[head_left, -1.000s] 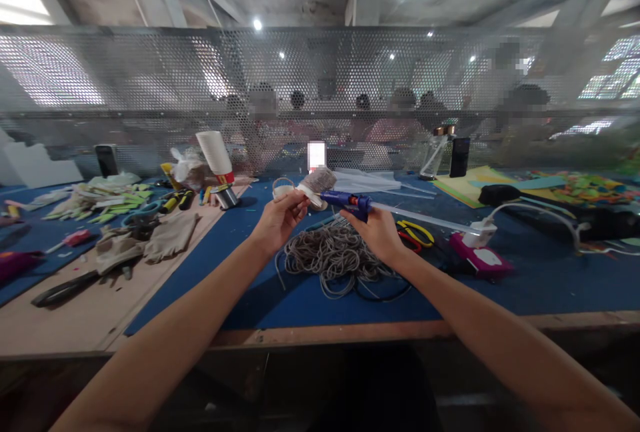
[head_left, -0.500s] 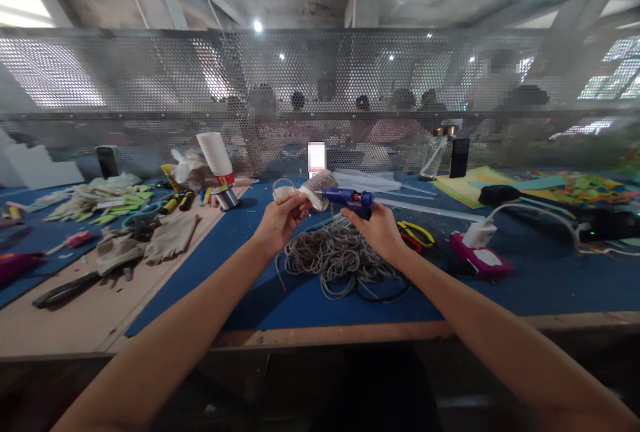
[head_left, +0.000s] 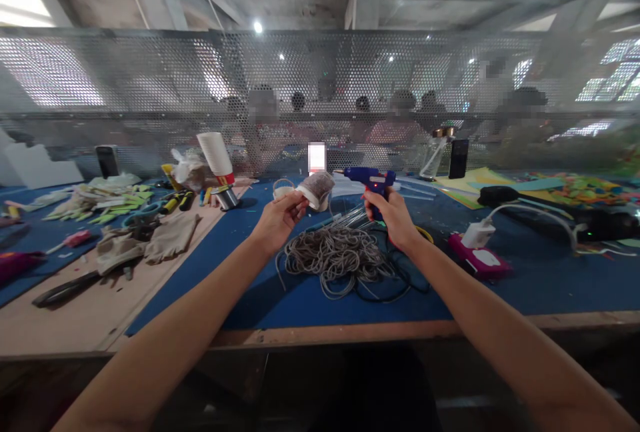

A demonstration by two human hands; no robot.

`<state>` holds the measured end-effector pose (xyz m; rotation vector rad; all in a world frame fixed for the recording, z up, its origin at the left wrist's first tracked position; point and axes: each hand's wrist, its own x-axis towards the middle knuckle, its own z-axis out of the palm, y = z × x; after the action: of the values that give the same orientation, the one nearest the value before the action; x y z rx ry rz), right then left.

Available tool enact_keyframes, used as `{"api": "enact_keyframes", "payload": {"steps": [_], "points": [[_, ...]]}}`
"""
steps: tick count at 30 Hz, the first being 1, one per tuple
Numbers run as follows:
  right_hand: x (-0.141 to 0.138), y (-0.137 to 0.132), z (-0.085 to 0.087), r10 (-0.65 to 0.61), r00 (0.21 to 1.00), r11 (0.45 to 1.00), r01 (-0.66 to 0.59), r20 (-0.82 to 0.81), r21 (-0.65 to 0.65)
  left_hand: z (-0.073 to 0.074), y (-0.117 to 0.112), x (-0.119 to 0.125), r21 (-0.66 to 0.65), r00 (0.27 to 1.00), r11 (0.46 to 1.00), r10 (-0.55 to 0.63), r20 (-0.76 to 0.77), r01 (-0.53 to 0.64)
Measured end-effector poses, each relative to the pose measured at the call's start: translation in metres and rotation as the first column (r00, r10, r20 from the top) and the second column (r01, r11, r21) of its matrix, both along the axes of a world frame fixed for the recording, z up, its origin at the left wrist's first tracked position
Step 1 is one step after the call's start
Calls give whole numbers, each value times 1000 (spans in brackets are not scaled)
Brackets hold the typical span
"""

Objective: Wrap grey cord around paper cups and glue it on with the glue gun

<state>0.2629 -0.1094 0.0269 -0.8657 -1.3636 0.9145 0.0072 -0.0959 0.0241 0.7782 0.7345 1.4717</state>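
Note:
My left hand (head_left: 281, 220) pinches the rim of a paper cup (head_left: 320, 189), which lies tilted on its side in the air. Grey cord appears to cover the cup's wall, with a white band showing near the rim. In my right hand (head_left: 395, 215) is a blue hot glue gun (head_left: 369, 177), held by its handle with a small red light glowing. Its nozzle points left, just past the cup and above it. Beneath both hands lies a loose heap of grey cord (head_left: 343, 255) on the blue mat (head_left: 240, 302).
Stacked paper cups (head_left: 215, 154) lean at the left behind grey gloves (head_left: 173, 240). A small white basket-like piece (head_left: 283, 189) stands beyond my left hand. On the right are a magenta power strip (head_left: 480, 255), a glass jar (head_left: 433, 159) and coloured paper (head_left: 473, 185). A perforated metal screen (head_left: 320, 72) rises behind.
The glue gun has pulled back from the cup, up and to the right, and now stands more upright in my right hand. My left hand has barely moved; the cup has turned slightly.

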Motion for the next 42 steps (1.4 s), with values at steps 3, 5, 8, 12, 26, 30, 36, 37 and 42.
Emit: {"api": "enact_keyframes", "payload": {"steps": [3, 5, 8, 12, 26, 30, 36, 37, 42], "points": [[11, 12, -3, -59, 996, 998, 56, -68, -39, 0, 0, 0, -16, 1000, 1000, 14, 14, -13], [20, 21, -8, -122, 991, 989, 116, -62, -91, -1, 0, 0, -15, 1000, 1000, 20, 18, -19], [32, 36, -15, -235, 972, 958, 234, 13, -167, -1, 0, 0, -8, 1000, 1000, 14, 18, -14], [47, 52, -24, -297, 924, 926, 340, 242, -163, -1, 1, -1, -9, 1000, 1000, 6, 19, -6], [79, 62, -31, -227, 441, 822, 564, 868, -71, -5, 1, 1, -15, 1000, 1000, -23, 19, 23], [76, 57, -32, -216, 379, 806, 590, 900, -55, -5, 0, 2, -36, 1000, 999, -25, 18, 26], [62, 49, -30, -391, 394, 829, 543, 832, 133, -5, -2, 6, -33, 998, 998, -61, 28, 62], [57, 49, -29, -434, 474, 852, 492, 766, 179, -4, -3, 7, -36, 997, 997, -68, 30, 69], [29, 41, -24, -141, 909, 982, 78, 392, 172, -3, -9, 11, -37, 992, 992, -123, -4, 123]]}}
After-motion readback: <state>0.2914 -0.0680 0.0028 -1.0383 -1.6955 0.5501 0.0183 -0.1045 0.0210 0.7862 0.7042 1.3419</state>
